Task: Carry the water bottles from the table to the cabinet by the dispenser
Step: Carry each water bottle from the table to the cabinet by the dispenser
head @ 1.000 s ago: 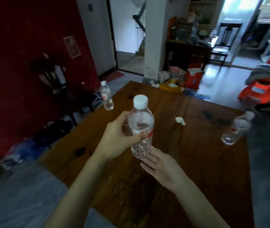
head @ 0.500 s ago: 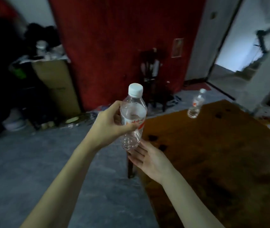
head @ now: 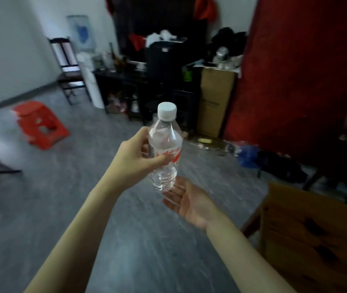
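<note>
Clear plastic, white-capped, the water bottle (head: 166, 149) stands upright in mid-air over the grey floor (head: 83, 208), gripped around its labelled middle by the left hand (head: 135, 158), fingers curled behind and thumb across the red label. The right hand (head: 189, 199) lies flat and spread, palm up, just beneath the bottle's base; whether it touches the base I cannot tell. The wooden table (head: 316, 240) shows only as 1 corner at the lower right, and the dark cabinet (head: 126, 81) sits across the room beside a white dispenser (head: 90, 81). The likely trouble is a slip: only 1 hand really clamps the smooth, thin-walled bottle, so a squeeze or a jolt while walking could let it slide down. Litter by the red wall (head: 305, 70) and the red stool (head: 41, 125) could trip a hurried step.
</note>
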A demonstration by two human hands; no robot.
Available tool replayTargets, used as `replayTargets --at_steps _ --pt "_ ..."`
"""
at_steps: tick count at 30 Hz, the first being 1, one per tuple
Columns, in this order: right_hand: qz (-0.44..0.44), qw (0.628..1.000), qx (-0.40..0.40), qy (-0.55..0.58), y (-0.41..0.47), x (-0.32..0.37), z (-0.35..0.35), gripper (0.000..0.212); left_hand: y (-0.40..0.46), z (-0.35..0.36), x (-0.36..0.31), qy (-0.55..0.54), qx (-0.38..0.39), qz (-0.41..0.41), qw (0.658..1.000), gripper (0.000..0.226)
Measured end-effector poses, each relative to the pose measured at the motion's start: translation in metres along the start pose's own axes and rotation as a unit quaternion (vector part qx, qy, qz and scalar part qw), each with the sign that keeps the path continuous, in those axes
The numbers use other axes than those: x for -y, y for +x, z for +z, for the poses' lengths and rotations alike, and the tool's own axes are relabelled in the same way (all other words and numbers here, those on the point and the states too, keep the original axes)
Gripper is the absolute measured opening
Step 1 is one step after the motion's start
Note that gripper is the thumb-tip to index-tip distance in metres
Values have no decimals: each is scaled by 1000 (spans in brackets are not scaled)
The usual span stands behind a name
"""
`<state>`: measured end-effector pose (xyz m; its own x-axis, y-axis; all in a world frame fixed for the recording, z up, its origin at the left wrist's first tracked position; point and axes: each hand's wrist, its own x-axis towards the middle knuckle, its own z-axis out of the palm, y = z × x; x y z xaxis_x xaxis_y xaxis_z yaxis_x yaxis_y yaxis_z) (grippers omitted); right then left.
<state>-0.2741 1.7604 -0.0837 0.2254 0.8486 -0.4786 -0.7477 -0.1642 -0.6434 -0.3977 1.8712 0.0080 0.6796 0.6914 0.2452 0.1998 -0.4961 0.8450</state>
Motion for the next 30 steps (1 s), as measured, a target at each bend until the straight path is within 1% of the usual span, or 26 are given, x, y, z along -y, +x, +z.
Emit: replayTargets --at_steps 3,7,10,15,20,23,26,30 --pt "31 999 34 -23 18 -19 39 31 -18 -43 15 17 -47 -18 999 34" --pt "70 994 71 -45 41 -49 84 38 -36 -93 37 30 -80 -44 995 38" --pt "78 992 93 -46 53 -67 113 41 -44 -125 51 42 -86 -48 994 44" --pt "84 989 106 -52 71 -90 152 42 -53 -167 75 46 -96 -46 993 55" --pt "81 989 108 -54 93 -103 188 43 -49 -206 99 48 -98 -52 993 48" --pt "83 990 106 -50 108 -107 205 42 -39 -224 112 52 -98 -55 992 48" --pt "82 989 107 -55 129 -102 221 40 -22 -240 124 47 -97 -58 992 47" --pt "75 990 109 -56 167 -84 236 32 15 -256 143 39 -99 -59 993 44"
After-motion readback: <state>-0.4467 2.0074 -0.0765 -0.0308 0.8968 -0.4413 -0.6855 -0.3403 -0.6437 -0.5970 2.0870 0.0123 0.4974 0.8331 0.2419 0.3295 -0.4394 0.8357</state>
